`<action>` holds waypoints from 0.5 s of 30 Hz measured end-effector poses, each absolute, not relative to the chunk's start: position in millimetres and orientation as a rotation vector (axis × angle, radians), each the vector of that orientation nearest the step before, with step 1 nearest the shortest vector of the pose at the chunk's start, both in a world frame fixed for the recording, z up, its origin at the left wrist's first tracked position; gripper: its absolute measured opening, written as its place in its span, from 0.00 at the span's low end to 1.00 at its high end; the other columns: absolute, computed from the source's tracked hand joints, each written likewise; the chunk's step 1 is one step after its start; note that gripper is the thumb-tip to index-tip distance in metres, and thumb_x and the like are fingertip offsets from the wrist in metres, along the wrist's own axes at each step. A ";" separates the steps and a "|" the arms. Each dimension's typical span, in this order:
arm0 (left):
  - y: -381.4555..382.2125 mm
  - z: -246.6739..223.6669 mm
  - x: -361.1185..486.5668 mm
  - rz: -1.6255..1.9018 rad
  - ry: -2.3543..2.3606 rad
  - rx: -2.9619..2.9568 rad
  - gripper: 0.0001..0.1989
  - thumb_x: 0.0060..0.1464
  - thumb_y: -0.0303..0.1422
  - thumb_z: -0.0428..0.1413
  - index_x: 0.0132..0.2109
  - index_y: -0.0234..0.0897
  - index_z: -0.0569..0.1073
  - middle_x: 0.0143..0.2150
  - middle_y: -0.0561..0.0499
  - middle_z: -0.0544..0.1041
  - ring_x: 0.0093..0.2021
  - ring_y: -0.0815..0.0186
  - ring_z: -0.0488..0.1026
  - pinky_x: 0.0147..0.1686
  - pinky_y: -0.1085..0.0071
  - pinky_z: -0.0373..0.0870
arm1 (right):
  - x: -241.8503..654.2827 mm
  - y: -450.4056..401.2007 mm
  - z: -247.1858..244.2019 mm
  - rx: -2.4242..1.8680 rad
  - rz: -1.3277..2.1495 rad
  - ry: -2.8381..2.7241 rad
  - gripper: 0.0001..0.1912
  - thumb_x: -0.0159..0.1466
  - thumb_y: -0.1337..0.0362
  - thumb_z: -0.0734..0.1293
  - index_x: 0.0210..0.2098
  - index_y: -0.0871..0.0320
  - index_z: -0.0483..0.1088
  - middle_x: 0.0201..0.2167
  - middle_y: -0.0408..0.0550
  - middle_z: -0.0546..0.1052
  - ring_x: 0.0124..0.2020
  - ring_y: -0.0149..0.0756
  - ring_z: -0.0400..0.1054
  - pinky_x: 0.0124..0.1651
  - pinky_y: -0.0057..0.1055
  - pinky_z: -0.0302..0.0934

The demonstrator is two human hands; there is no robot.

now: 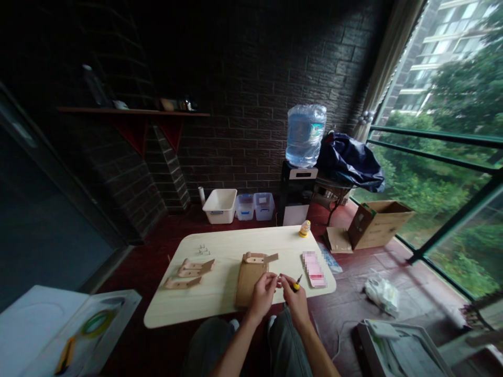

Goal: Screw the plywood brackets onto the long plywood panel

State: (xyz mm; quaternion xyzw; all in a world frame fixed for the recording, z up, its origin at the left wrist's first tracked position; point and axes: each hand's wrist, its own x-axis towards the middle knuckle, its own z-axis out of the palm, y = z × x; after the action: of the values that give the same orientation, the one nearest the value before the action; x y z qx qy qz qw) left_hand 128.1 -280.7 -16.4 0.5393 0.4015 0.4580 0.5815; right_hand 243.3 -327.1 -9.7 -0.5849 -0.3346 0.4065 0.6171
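Observation:
My left hand (262, 294) and my right hand (294, 297) meet over the near edge of a low light-wood table (220, 306). A small screwdriver (297, 283) with a yellow and black handle sits in my right hand, tip pointing up and right. My left fingers pinch something tiny next to it; I cannot make out what. Just left of my hands lies a flat wooden board (248, 280) with a wooden bracket piece (257, 257) at its far end.
Several wooden bracket pieces (190, 273) and small white parts (203, 250) lie on the table's left half. A pink sheet (313, 268) and a small yellow bottle (304, 229) sit at the right. Water dispenser (304, 157), bins (220, 205) and a cardboard box (377, 222) stand beyond.

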 end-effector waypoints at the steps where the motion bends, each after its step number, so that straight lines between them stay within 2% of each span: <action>1: -283.0 -15.1 128.3 1.056 0.926 1.287 0.22 0.53 0.51 0.59 0.42 0.36 0.72 0.41 0.41 0.82 0.40 0.58 0.81 0.40 0.65 0.76 | 244.3 -329.8 -9.2 -1.347 0.941 -0.770 0.35 0.53 0.38 0.70 0.43 0.63 0.78 0.18 0.38 0.67 0.21 0.29 0.55 0.23 0.27 0.49; 5: -287.9 -9.6 127.4 1.028 0.859 1.392 0.20 0.55 0.50 0.59 0.40 0.36 0.73 0.39 0.44 0.81 0.41 0.59 0.80 0.43 0.66 0.75 | 247.9 -336.8 -16.0 -1.331 0.978 -0.749 0.35 0.52 0.37 0.70 0.41 0.63 0.78 0.17 0.39 0.67 0.18 0.28 0.53 0.21 0.27 0.46; 9: -290.5 -7.4 129.5 1.005 0.853 1.433 0.19 0.56 0.50 0.58 0.38 0.36 0.73 0.36 0.45 0.81 0.39 0.60 0.80 0.41 0.67 0.75 | 251.5 -337.2 -23.0 -1.300 1.024 -0.723 0.31 0.53 0.38 0.70 0.40 0.60 0.77 0.21 0.39 0.70 0.18 0.26 0.53 0.20 0.26 0.46; 15: -288.6 -8.1 132.2 1.036 0.871 1.392 0.20 0.56 0.50 0.57 0.39 0.35 0.73 0.38 0.44 0.81 0.39 0.61 0.80 0.42 0.66 0.76 | 259.1 -330.4 -16.9 -1.327 0.989 -0.770 0.30 0.53 0.39 0.70 0.40 0.61 0.76 0.21 0.40 0.69 0.19 0.27 0.54 0.20 0.26 0.48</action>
State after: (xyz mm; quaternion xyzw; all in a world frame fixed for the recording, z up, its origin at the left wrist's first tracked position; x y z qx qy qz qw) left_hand 132.2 -288.6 -8.1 0.5917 0.3701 0.4403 0.5649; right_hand 259.1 -330.4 -16.9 -0.5751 -0.3339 0.4287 0.6115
